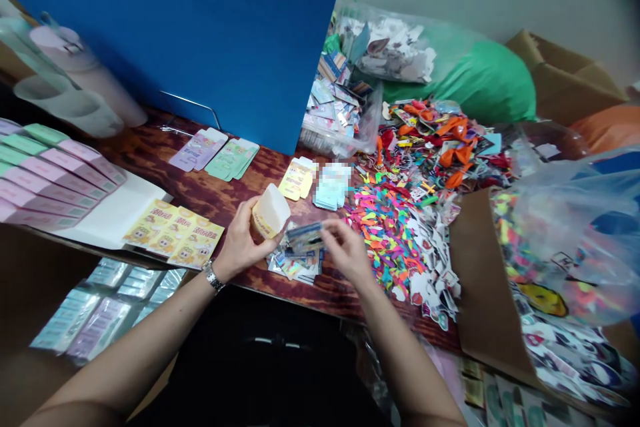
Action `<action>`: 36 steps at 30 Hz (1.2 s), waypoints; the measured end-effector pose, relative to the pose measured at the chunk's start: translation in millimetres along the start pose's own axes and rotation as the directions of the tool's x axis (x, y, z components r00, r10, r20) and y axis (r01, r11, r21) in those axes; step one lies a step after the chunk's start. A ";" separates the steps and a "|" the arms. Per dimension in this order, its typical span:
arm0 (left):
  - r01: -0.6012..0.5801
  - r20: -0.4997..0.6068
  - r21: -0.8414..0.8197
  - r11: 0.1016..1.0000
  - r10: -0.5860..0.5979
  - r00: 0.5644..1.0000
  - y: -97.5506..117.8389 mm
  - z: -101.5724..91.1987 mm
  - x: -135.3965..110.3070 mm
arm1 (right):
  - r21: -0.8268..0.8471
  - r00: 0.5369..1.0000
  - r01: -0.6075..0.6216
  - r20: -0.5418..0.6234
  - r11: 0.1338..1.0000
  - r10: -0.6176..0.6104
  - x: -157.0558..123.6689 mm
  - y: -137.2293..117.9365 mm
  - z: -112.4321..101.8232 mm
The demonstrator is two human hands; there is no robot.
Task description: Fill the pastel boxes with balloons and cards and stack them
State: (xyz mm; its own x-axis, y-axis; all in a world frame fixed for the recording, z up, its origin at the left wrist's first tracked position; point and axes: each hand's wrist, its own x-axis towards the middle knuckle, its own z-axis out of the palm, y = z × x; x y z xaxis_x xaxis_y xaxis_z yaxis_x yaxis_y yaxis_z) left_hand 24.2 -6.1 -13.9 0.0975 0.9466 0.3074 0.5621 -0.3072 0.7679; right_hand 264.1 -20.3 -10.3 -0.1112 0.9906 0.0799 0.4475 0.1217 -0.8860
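Observation:
My left hand is wrapped round a small yellow paper box, tilted so its pale open end faces up and to the right. Between the pinched fingers of my right hand is a flat packet, blurred by motion, just right of the box and apart from it. Below the packet lies a loose pile of small printed packets on the reddish-brown table. Behind it are stacks of flat yellow cartons and light-blue cartons.
Colourful small pieces spread to the right, beside white cut-outs and a cardboard box. Yellow boxes stand at left near a pink-and-green box stack. A blue panel rises behind; a clear bin holds packets.

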 end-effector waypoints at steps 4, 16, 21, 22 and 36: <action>-0.044 0.032 0.132 0.990 0.040 0.999 1.0 5.8 -2.0 | 0.147 0.889 0.102 -0.457 0.984 -0.024 5.6 -21.5 -21.5; -0.206 0.149 0.177 0.962 0.180 0.972 3.4 37.3 -12.7 | -0.493 0.923 0.303 -0.062 0.815 -0.380 -12.2 -23.0 6.7; -0.203 0.194 0.148 0.968 0.173 0.966 -0.2 38.1 -10.0 | -0.574 0.949 -0.010 -0.264 0.819 -0.173 -36.6 22.4 -67.1; -0.201 0.201 0.146 0.969 0.170 0.965 -1.0 37.8 -9.6 | -0.622 0.945 -0.151 -0.320 0.768 -0.073 -44.0 33.7 -87.7; -0.212 0.280 0.077 0.974 0.183 0.943 11.1 51.3 -6.3 | -0.757 0.865 -0.470 -0.290 0.454 0.410 -126.3 97.0 -160.4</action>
State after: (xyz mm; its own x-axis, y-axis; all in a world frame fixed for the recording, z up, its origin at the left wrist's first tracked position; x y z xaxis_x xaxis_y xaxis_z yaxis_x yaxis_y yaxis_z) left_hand 72.0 -10.5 -36.2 0.4243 0.8635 0.2727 0.5902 -0.4921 0.6400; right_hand 463.9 -123.5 -33.1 0.3449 0.9245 -0.1621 0.9273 -0.3624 -0.0941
